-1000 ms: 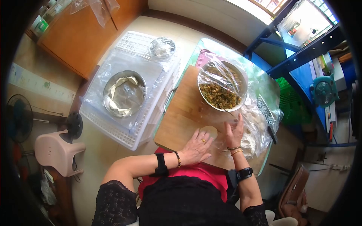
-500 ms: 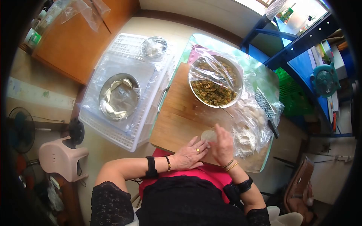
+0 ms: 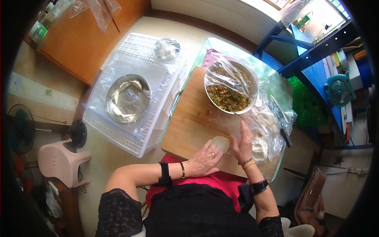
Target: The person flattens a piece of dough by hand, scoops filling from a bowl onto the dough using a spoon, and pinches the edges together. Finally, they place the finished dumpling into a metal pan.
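Dough disc (image 3: 220, 143) under L fingertips, R hand (image 3: 241, 143) wide beside it

Disc sits on wooden board (image 3: 185, 132), nr the board's near edge, btwn both hands. L hand (image 3: 203, 160) comes in from the left, back of hand up, fingers stretched fwd & close together, tips over disc's near-left part; can't tell if they pinch or just press. Heel of hand is by the board's near edge. R hand is just right of disc, fingers pointing fwd, thumb apart from them, so grip is wide; can't tell if thumb touches disc.

Room: board wood runs left from disc to board's left edge, & fwd to round bowl (image 3: 255, 89) of chopped filling (image 3: 227, 97), partly under clear film. Thin handle (image 3: 239, 117) sticks out over bowl's near rim, just ahead of R fingertips. R side tight: flour heap (image 3: 259, 147) & crumpled plastic right by R hand, black-handled tool (image 3: 285, 138) past that, nr table's (image 3: 213, 42) right edge. Left of table, a narrow gap, then white crate (image 3: 132, 149) w/ metal pan (image 3: 149, 94) on it, well apart from L hand.
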A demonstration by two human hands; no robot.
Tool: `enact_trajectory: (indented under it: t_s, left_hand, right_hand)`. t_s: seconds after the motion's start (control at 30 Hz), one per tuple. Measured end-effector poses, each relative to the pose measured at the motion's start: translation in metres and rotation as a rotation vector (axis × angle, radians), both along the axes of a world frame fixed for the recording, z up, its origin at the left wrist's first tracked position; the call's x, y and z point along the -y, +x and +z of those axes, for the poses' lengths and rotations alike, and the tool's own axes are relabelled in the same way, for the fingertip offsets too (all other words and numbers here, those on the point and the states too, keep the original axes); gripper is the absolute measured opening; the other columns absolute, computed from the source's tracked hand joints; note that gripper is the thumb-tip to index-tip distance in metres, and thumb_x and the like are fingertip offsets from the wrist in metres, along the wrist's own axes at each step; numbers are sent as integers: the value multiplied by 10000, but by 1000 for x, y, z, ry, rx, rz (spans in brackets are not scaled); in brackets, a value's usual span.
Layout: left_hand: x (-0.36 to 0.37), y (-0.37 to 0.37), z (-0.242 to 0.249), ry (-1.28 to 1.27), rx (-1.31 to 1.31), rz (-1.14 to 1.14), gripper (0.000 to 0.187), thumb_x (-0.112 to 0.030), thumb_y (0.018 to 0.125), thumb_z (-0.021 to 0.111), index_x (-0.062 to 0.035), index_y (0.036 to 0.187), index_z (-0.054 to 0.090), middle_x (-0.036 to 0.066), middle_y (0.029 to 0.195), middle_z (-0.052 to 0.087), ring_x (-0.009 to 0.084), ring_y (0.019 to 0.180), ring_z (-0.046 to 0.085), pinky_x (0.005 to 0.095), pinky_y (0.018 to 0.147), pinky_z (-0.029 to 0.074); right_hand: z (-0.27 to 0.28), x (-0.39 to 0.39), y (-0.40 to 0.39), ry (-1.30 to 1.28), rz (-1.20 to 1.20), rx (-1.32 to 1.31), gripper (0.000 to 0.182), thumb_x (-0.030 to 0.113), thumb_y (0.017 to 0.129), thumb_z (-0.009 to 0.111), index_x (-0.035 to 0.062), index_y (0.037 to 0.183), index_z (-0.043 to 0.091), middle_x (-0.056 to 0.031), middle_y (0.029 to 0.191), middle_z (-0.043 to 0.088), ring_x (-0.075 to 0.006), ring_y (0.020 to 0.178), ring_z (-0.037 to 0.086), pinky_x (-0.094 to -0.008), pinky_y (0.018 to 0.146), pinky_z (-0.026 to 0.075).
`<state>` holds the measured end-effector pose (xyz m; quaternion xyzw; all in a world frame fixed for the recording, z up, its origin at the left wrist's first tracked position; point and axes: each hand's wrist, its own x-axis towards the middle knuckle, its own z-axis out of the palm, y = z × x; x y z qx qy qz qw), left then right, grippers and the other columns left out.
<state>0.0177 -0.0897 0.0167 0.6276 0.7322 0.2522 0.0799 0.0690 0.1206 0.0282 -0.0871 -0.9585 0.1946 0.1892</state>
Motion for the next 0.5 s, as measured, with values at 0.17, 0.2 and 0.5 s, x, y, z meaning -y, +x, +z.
enact_trajectory:
  t_s: [0.17,0.2,0.5]
  left_hand:
    - [5,-3,3,-88,41,-85,624,-431,841,634,37,1242,532,198,1294,482,356,1293,397,551,1142,217]
    - [8,-4,3,-169,26,-114,621,-439,850,620,27,1251,528,186,1303,476,344,1301,396,547,1140,219]
    - [9,-1,4,0,-20,28,616,-435,840,636,33,1229,538,201,1313,481,344,1329,378,535,1140,229]
  right_hand:
    - [-5,52,21,118,117,181,688,258,819,679,38,1411,406,-200,1273,506,-347,1165,499,-449,959,374]
    - [-12,51,18,110,125,188,688,258,819,679,38,1411,406,-200,1273,506,-347,1165,499,-449,959,374]
    - [-18,6,-14,-122,-129,138,682,246,814,695,-18,1374,411,-236,1208,541,-379,1080,535,-434,909,400]
